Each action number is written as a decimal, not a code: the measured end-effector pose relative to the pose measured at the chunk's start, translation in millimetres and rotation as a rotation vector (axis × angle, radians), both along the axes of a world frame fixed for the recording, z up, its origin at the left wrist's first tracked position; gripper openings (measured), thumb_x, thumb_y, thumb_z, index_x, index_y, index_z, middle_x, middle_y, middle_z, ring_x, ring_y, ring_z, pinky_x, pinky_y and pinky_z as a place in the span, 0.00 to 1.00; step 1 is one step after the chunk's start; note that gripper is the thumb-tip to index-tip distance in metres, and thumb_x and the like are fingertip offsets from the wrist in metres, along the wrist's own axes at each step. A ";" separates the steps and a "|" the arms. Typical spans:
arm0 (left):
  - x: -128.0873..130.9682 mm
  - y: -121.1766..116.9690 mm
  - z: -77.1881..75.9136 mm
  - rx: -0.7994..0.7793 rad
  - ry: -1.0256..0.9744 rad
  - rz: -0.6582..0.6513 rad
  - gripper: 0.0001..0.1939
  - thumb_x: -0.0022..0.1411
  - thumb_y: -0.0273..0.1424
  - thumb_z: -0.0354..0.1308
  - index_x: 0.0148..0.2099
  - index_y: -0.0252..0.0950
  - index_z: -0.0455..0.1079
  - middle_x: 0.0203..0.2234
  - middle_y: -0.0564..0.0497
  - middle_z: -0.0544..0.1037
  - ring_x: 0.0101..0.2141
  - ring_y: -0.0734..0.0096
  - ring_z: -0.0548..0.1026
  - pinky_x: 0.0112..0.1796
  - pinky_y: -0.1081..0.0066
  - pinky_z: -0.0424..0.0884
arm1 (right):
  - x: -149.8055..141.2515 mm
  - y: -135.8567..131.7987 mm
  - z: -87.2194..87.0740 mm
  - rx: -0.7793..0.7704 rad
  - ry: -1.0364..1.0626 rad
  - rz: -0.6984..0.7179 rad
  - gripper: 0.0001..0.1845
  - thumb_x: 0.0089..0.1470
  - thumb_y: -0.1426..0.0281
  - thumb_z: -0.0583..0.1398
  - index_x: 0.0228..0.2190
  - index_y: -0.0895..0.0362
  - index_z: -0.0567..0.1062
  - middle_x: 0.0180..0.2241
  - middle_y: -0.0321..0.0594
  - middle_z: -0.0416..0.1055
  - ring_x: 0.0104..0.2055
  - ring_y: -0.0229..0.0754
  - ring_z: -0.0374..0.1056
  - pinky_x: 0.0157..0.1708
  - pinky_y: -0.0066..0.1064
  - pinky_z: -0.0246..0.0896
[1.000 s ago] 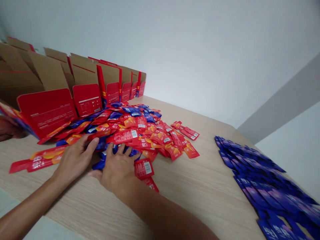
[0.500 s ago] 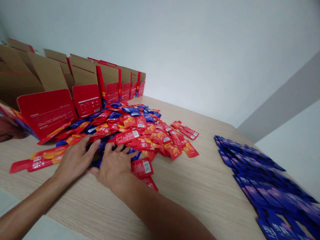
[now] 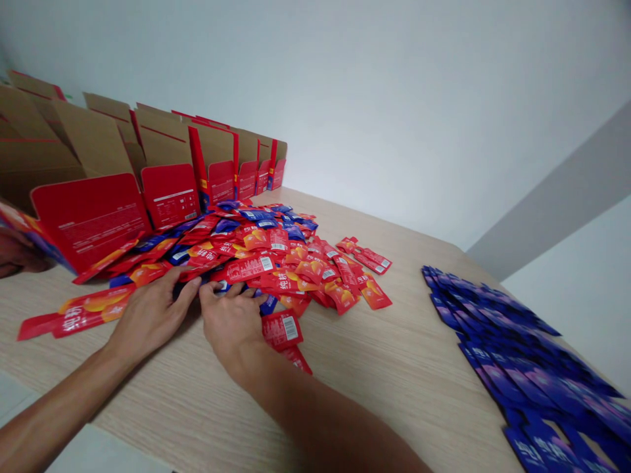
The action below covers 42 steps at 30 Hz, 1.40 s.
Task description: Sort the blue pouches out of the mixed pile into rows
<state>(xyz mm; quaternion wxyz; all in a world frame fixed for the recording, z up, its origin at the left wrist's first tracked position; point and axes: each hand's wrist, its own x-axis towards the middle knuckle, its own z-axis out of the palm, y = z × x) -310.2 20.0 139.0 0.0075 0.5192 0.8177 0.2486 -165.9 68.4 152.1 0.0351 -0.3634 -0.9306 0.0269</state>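
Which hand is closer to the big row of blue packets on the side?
Right. The right hand lies at the near edge of the mixed pile, on the side toward the blue packets. The left hand lies beside it, farther from them.

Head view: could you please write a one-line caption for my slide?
Both hands, left hand and right hand, press into a pile of red and blue sachets on a wooden table.

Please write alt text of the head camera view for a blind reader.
Left hand and right hand press flat into a pile of red and blue sachets on a wooden table. Open red cartons stand behind; blue sachets lie at right.
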 end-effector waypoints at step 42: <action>1.2 0.7 -26.0 0.204 0.174 -0.313 0.36 0.73 0.56 0.47 0.69 0.37 0.67 0.69 0.32 0.67 0.69 0.34 0.66 0.64 0.34 0.64 | 216.7 74.7 21.1 -0.603 1.478 -0.354 0.23 0.37 0.63 0.78 0.38 0.55 0.88 0.39 0.39 0.85 0.38 0.47 0.79 0.47 0.44 0.77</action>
